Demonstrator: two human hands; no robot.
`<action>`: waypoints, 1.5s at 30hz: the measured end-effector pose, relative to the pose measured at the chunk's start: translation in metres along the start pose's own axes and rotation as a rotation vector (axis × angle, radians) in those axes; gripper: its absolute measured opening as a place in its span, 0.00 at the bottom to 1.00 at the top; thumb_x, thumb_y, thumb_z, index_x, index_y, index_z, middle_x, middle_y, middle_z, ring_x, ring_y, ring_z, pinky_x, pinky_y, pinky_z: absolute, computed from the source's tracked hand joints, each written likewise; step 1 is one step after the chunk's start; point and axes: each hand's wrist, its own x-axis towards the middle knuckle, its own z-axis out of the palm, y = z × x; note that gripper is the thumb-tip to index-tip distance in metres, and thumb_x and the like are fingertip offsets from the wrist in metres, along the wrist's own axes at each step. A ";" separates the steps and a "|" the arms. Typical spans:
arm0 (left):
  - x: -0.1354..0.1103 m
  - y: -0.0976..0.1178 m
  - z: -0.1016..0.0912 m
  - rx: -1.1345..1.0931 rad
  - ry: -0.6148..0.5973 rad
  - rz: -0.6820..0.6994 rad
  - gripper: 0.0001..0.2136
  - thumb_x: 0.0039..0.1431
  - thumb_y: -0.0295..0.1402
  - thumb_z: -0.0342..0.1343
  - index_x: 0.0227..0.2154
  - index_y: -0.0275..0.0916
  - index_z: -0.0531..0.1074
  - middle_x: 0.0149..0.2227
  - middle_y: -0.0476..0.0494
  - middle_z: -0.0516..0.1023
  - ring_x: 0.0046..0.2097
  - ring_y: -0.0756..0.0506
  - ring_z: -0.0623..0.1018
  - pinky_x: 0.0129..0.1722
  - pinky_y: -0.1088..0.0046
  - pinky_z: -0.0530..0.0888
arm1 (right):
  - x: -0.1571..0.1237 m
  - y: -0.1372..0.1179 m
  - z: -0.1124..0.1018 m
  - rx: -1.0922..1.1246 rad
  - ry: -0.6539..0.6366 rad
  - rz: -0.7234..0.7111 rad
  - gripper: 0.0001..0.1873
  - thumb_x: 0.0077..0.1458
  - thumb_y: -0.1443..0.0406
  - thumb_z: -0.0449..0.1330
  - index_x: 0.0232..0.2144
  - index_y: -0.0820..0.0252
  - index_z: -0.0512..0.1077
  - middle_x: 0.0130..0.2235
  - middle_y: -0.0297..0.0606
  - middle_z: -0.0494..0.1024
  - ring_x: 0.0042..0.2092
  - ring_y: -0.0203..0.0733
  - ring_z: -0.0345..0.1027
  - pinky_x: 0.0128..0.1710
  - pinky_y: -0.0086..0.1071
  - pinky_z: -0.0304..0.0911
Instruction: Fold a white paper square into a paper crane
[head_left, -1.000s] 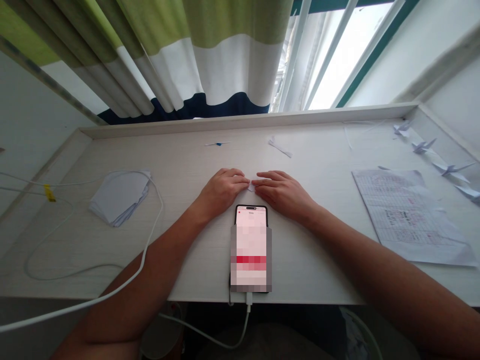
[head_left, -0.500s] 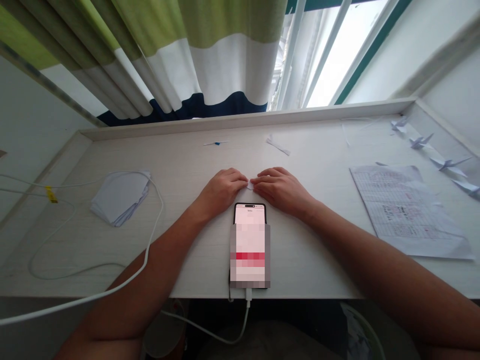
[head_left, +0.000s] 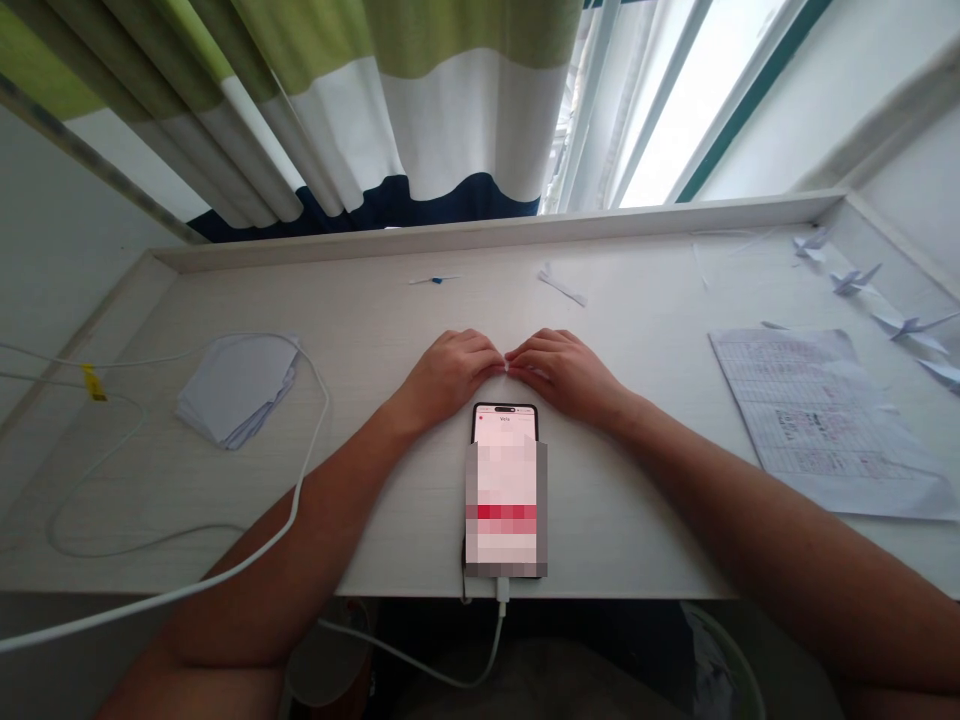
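Both of my hands rest on the white desk [head_left: 375, 320] just beyond a phone [head_left: 505, 490]. My left hand [head_left: 448, 372] and my right hand [head_left: 564, 368] meet fingertip to fingertip, fingers curled and pressed down on a small piece of white paper [head_left: 507, 366]. Almost all of the paper is hidden beneath the fingers; only a sliver shows between them. The phone lies flat with its screen lit and a white cable plugged into its near end.
A stack of white paper squares [head_left: 238, 388] lies at the left inside a loop of white cable [head_left: 300, 470]. A printed sheet [head_left: 817, 420] lies at the right. Folded paper cranes [head_left: 855, 282] line the far right edge. Paper scraps [head_left: 561, 286] lie near the back rim.
My fingertips have closed together over the small paper, hiding more of it. The view has shifted slightly; nothing else on the desk has moved.
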 end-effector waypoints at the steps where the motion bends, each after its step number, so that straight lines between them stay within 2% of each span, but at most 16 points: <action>1: 0.000 0.001 0.000 -0.014 0.003 -0.016 0.11 0.73 0.34 0.52 0.41 0.40 0.79 0.45 0.42 0.84 0.48 0.42 0.79 0.50 0.62 0.70 | 0.000 0.000 0.000 0.012 0.001 0.004 0.13 0.71 0.62 0.57 0.42 0.58 0.82 0.46 0.41 0.86 0.48 0.50 0.74 0.51 0.44 0.64; 9: 0.003 0.003 0.006 -0.129 0.037 -0.138 0.09 0.72 0.33 0.53 0.38 0.39 0.77 0.42 0.42 0.81 0.47 0.42 0.77 0.49 0.61 0.71 | 0.001 -0.001 -0.001 0.073 -0.004 0.035 0.13 0.71 0.64 0.55 0.43 0.59 0.81 0.46 0.44 0.85 0.48 0.51 0.75 0.51 0.46 0.69; 16: 0.003 0.003 0.009 -0.167 0.068 -0.164 0.07 0.70 0.32 0.55 0.37 0.40 0.77 0.40 0.42 0.81 0.46 0.41 0.77 0.49 0.60 0.71 | 0.002 -0.001 0.000 0.115 0.036 0.075 0.13 0.69 0.65 0.56 0.41 0.58 0.82 0.44 0.44 0.85 0.47 0.51 0.75 0.50 0.46 0.71; 22: 0.003 0.003 0.010 -0.201 0.100 -0.184 0.06 0.68 0.33 0.58 0.36 0.40 0.79 0.39 0.43 0.82 0.44 0.42 0.77 0.49 0.60 0.72 | 0.003 0.003 0.005 0.138 0.113 0.134 0.10 0.65 0.65 0.60 0.35 0.59 0.81 0.47 0.45 0.84 0.50 0.52 0.75 0.51 0.46 0.71; 27: 0.003 0.003 0.011 -0.279 0.153 -0.248 0.06 0.66 0.32 0.60 0.43 0.42 0.80 0.41 0.44 0.84 0.45 0.42 0.79 0.49 0.60 0.74 | 0.005 0.005 0.003 0.239 0.146 0.203 0.05 0.61 0.66 0.63 0.36 0.56 0.81 0.45 0.42 0.84 0.48 0.49 0.76 0.51 0.45 0.71; 34: 0.004 0.004 0.012 -0.337 0.176 -0.253 0.05 0.64 0.32 0.61 0.34 0.41 0.81 0.38 0.44 0.84 0.44 0.43 0.80 0.48 0.61 0.75 | 0.006 0.005 0.002 0.276 0.142 0.247 0.05 0.60 0.67 0.65 0.34 0.56 0.82 0.45 0.41 0.84 0.48 0.49 0.77 0.51 0.44 0.71; 38: 0.003 0.003 0.012 -0.318 0.164 -0.237 0.05 0.64 0.33 0.62 0.34 0.41 0.81 0.39 0.44 0.84 0.44 0.43 0.80 0.49 0.61 0.75 | 0.006 0.006 0.002 0.259 0.134 0.229 0.06 0.61 0.66 0.65 0.35 0.56 0.83 0.45 0.41 0.84 0.48 0.50 0.77 0.52 0.44 0.71; 45: 0.001 0.003 0.011 -0.303 0.152 -0.191 0.05 0.66 0.33 0.61 0.35 0.42 0.81 0.42 0.44 0.85 0.47 0.43 0.80 0.52 0.60 0.74 | 0.002 0.003 0.000 0.194 0.109 0.090 0.10 0.66 0.65 0.61 0.40 0.55 0.84 0.47 0.42 0.85 0.51 0.51 0.75 0.53 0.45 0.71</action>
